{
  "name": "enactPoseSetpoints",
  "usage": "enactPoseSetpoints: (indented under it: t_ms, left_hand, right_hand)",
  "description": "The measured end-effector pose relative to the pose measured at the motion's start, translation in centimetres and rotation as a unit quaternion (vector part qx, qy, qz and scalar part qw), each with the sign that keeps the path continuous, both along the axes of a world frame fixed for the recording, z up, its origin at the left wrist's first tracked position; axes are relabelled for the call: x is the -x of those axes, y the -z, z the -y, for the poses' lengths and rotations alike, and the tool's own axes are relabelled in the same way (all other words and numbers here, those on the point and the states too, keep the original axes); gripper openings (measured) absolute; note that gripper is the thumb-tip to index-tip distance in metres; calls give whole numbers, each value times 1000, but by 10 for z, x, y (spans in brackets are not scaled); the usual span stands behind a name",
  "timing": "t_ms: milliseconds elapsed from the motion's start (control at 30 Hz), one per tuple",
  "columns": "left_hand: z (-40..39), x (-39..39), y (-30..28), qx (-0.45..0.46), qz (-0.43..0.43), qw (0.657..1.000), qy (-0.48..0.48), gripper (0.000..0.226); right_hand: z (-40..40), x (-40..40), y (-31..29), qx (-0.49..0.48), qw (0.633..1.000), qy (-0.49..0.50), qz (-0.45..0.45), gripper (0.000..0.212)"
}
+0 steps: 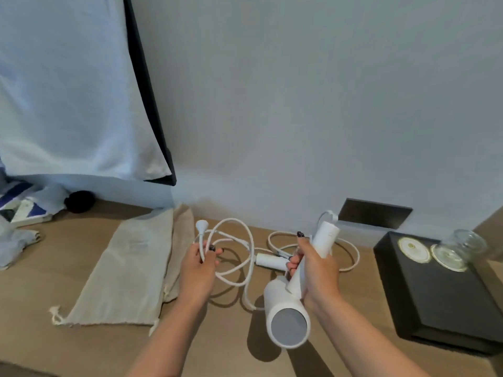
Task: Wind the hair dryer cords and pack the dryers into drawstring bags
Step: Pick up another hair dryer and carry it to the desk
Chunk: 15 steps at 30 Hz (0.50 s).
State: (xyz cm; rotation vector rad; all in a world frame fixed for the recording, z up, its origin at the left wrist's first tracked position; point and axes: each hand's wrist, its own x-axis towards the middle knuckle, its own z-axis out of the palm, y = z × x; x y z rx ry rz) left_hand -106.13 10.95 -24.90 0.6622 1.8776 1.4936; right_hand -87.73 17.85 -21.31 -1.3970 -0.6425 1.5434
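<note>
My right hand [317, 270] grips the handle of a white hair dryer [288, 319], held above the wooden table with its grey round end facing me. My left hand [200, 263] pinches the dryer's white cord [239, 270] just below the plug [201, 226]. The cord hangs in loose loops between my hands. A second white hair dryer [268, 260] lies on the table behind, its own cord [351, 257] looped round it. Two beige drawstring bags [130, 268] lie flat and overlapping to the left.
A black box [435, 303] with round coasters [413, 250] and a glass [468, 240] stands at the right. A dark wall plate [375, 213] is behind the dryers. White cloth on a black frame [76, 91] hangs at the left, with clutter [24, 213] beneath it.
</note>
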Motion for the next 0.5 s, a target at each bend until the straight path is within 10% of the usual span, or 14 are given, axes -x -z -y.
enactPoseSetpoints:
  t_ms: [500]
  left_hand:
    - [-57, 107, 112, 18, 11, 984, 177, 40]
  right_hand:
    - [-27, 123, 81, 30, 968, 81, -237, 21]
